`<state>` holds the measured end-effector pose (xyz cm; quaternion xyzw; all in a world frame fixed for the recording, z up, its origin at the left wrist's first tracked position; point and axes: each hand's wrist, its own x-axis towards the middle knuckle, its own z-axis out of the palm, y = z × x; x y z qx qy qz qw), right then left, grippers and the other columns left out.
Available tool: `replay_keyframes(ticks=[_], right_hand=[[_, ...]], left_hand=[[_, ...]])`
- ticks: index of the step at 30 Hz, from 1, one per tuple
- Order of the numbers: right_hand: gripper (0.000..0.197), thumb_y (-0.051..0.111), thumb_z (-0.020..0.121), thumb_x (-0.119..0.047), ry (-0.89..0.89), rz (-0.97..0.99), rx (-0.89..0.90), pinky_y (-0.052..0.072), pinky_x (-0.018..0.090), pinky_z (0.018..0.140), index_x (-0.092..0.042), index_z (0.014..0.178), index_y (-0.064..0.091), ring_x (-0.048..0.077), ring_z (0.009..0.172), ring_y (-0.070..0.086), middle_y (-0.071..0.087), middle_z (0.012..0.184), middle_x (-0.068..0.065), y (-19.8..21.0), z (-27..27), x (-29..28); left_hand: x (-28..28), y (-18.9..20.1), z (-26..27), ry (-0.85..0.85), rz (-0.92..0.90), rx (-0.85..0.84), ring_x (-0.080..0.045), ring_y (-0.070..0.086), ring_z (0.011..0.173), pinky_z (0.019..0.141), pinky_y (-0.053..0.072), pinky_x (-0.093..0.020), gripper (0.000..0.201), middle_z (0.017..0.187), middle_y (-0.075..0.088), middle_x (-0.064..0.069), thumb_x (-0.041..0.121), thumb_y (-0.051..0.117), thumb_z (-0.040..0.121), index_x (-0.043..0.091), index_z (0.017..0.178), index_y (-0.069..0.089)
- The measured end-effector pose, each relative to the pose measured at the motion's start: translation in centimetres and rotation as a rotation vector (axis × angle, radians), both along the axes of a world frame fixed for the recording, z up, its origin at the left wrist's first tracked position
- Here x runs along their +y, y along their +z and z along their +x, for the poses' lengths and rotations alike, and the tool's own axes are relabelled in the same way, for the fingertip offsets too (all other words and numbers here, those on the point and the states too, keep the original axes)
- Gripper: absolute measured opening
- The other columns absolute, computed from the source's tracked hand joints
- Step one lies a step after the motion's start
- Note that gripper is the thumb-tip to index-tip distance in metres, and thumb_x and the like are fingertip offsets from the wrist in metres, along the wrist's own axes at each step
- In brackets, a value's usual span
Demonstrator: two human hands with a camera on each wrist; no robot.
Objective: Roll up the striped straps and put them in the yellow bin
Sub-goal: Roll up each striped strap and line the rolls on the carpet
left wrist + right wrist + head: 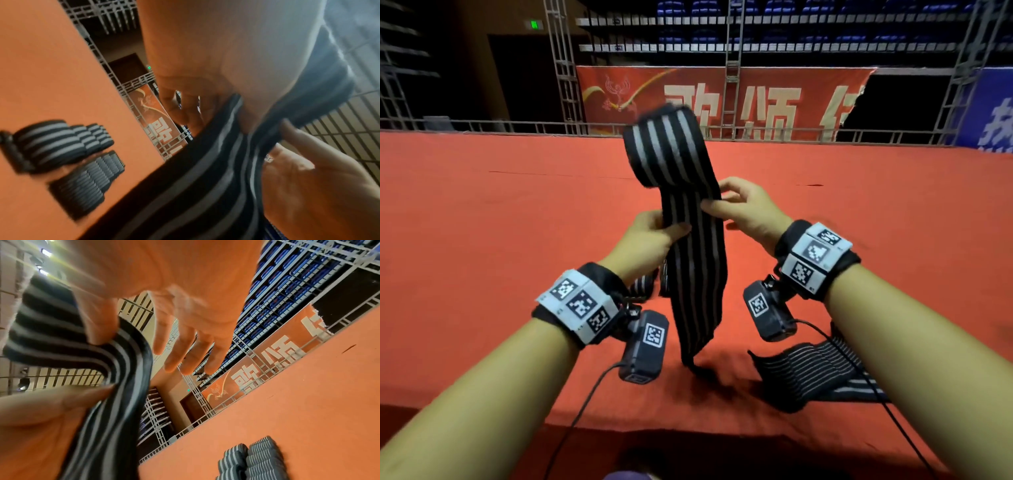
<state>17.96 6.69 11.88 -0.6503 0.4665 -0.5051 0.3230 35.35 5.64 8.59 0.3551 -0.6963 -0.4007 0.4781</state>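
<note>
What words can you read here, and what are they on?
"歌颂" on the red banner; the next character is cut off at the torn edge.
White character on the blue banner: cut off, unreadable.
The green sign: too small to read.
The wrist tags: code patterns only, no words.

Both forearms are bare, and each wrist wears a black band [599,274] faced with white blocks [815,253] printed with black-and-white square codes, with a small dark camera box [645,344] bearing its own code tag hanging beneath and a thin black cable [582,407] trailing back.
</note>
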Motion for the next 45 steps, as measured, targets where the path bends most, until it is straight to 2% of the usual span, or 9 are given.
replay_keyframes(ticks=[3,11,15,19,24,28,35,40,45], right_hand=[[0.035,0.07,0.084,-0.001,0.076,0.004,-0.004,0.051,0.016,0.072,-0.004,0.116,0.056,0.007,0.077,0.062,0.064,0.09,0.006,-0.6,0.5,0.6],[0.012,0.064,0.086,0.006,0.04,-0.13,-0.079,0.054,0.025,0.074,0.006,0.098,0.061,0.008,0.076,0.063,0.068,0.089,0.011,-0.5,2.7,1.2],[0.027,0.056,0.086,0.015,0.039,-0.163,-0.114,0.051,0.015,0.067,-0.011,0.087,0.061,-0.006,0.068,0.061,0.064,0.08,-0.006,-0.9,1.8,1.4],[0.02,0.06,0.082,0.019,0.083,-0.181,-0.033,0.049,0.017,0.071,0.004,0.094,0.064,-0.003,0.069,0.059,0.065,0.076,-0.006,-2.5,0.7,1.7],[0.029,0.062,0.077,0.009,-0.039,-0.246,0.168,0.047,0.026,0.066,-0.015,0.093,0.059,0.012,0.073,0.056,0.062,0.081,0.001,-3.3,-0.7,2.2],[0.031,0.073,0.076,0.0,-0.083,-0.144,0.241,0.037,0.028,0.059,-0.017,0.074,0.048,0.008,0.063,0.043,0.049,0.068,-0.004,-4.0,-1.8,2.4],[0.051,0.062,0.076,-0.018,0.21,0.0,-0.118,0.048,0.026,0.071,0.014,0.115,0.055,0.018,0.085,0.059,0.061,0.096,0.012,-2.9,-1.5,3.9],[0.036,0.058,0.081,-0.016,0.082,-0.232,-0.15,0.047,0.031,0.075,0.014,0.103,0.059,0.02,0.083,0.055,0.062,0.092,0.014,-0.5,-0.8,4.5],[0.023,0.063,0.084,-0.013,0.09,-0.177,-0.054,0.041,0.022,0.058,0.008,0.08,0.055,0.012,0.064,0.051,0.056,0.069,0.006,-0.2,-1.5,5.8]], left_hand=[[0.2,-0.2,0.7,0.006,-0.029,-0.19,0.001,0.055,0.074,0.068,0.047,-0.012,0.015,0.089,0.064,0.002,-0.003,0.058,0.091,0.01,0.095,0.064],[0.6,-2.8,2.1,-0.062,0.116,-0.536,-0.008,0.055,0.05,0.056,0.043,-0.028,0.024,0.061,0.061,0.005,0.024,0.062,0.084,0.0,0.086,0.064],[1.0,-2.5,2.4,-0.138,0.165,-0.227,-0.026,0.064,0.084,0.083,0.044,-0.043,0.063,0.094,0.071,0.0,0.075,0.06,0.074,0.017,0.099,0.071],[1.7,0.8,1.6,-0.125,0.235,0.032,-0.015,0.061,0.081,0.082,0.038,-0.035,0.069,0.08,0.069,0.0,0.081,0.035,0.082,0.022,0.071,0.071],[2.1,1.8,0.4,-0.111,0.044,-0.12,0.0,0.054,0.059,0.062,0.042,-0.017,0.007,0.071,0.062,0.007,0.016,0.064,0.092,0.009,0.092,0.066],[1.8,1.7,-0.1,0.005,-0.076,-0.039,-0.002,0.058,0.066,0.066,0.047,-0.015,0.018,0.08,0.063,-0.003,-0.008,0.064,0.087,0.004,0.101,0.062],[2.0,3.9,-0.5,-0.015,-0.2,0.004,-0.019,0.056,0.077,0.079,0.05,-0.033,0.034,0.079,0.059,-0.005,-0.005,0.067,0.086,0.014,0.112,0.055],[3.1,4.2,-1.3,-0.048,-0.21,-0.001,-0.001,0.06,0.068,0.067,0.046,-0.015,0.019,0.08,0.062,0.0,0.013,0.064,0.094,0.006,0.111,0.06],[4.1,3.8,-1.3,-0.106,-0.236,-0.006,-0.021,0.047,0.075,0.071,0.038,-0.037,0.053,0.08,0.053,-0.013,0.037,0.064,0.084,-0.015,0.088,0.053]])
